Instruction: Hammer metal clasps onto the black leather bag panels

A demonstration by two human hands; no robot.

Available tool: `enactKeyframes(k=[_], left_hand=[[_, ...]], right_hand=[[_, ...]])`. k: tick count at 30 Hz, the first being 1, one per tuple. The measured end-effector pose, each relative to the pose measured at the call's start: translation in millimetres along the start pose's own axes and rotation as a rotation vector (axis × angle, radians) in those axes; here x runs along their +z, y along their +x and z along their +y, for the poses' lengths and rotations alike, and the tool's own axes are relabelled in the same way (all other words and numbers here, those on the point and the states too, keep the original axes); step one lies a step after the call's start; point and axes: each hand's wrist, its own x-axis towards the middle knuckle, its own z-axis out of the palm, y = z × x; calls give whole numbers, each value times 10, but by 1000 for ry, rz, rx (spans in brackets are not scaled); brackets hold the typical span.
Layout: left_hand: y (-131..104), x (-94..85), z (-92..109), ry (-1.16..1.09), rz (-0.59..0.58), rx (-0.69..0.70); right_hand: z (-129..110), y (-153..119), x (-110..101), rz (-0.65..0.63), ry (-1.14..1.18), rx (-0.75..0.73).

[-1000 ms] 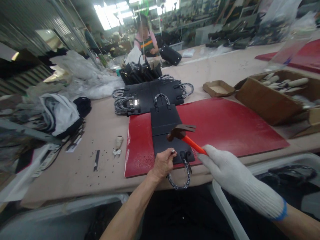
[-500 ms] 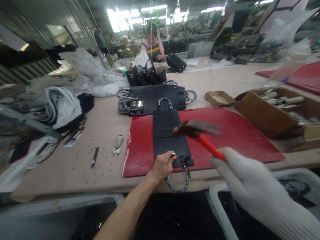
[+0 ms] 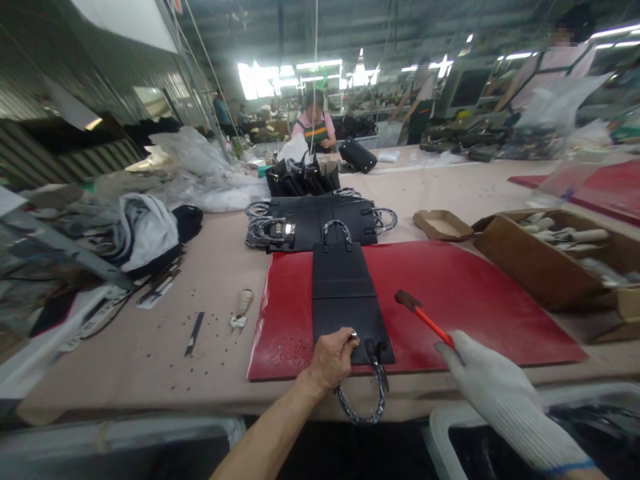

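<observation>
My bare left hand (image 3: 333, 358) is closed around a small metal tool with a shiny round top (image 3: 353, 335); its lower part is hidden by my fingers. It presses on the near end of a black bag panel (image 3: 345, 293), beside a plastic-wrapped handle (image 3: 363, 417) that hangs over the table edge. Another wrapped handle (image 3: 337, 229) arches at the panel's far end. In a white knitted glove, my right hand (image 3: 483, 367) grips a hammer (image 3: 433, 324) by its orange-red handle. The hammer's dark head is over the red board (image 3: 450, 280), right of the panel and apart from the tool.
Behind the panel lie more black bag pieces (image 3: 320, 217) with wrapped handles. Cardboard boxes (image 3: 535, 267) stand at the right. Pincer-like pliers with a wrapped grip (image 3: 243, 303) and a dark strip (image 3: 195, 333) lie left. Plastic bins (image 3: 440, 427) flank my lap. Co-workers are in the background.
My right hand has brought the hammer lower and farther from my eyes, and its blur has gone. My left hand keeps its place on the panel. The view has tilted upward.
</observation>
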Motion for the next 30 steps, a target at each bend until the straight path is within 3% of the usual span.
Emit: enactKeyframes(k=[3, 7, 12, 15, 16, 17, 20, 21, 22, 25, 27, 30], left_hand=[[-1, 7, 9, -10, 1, -7], [-3, -8, 26, -21, -2, -20], [-38, -23, 46, 56, -53, 8], [-32, -36, 77, 39, -173, 126], [-7, -66, 81, -11, -126, 86], [28, -123, 79, -78, -7, -10], [119, -510, 18, -230, 549, -406], [119, -712, -24, -221, 668, -487], [95, -939, -81, -155, 695, -534], [-116, -1646, -346, 281, 623, -674], [-337, -2013, -583, 592, 491, -810], [-696, -2254, -933, 868, 324, -944]], right_hand=[[77, 179, 243, 158, 2, 20], [-227, 185, 497, 422, 114, -211], [-847, 63, 720, 401, 282, -489], [-958, 62, 872, 442, 280, -517], [-954, 84, 915, 453, 284, -525], [-941, 115, 950, 458, 291, -538], [-910, 201, 978, 454, 310, -564], [-912, 210, 961, 445, 314, -561], [-921, 205, 935, 438, 317, -552], [-964, 90, 844, 419, 319, -477], [-988, -72, 822, 412, 310, -370], [-991, -394, 908, 371, 337, -213]])
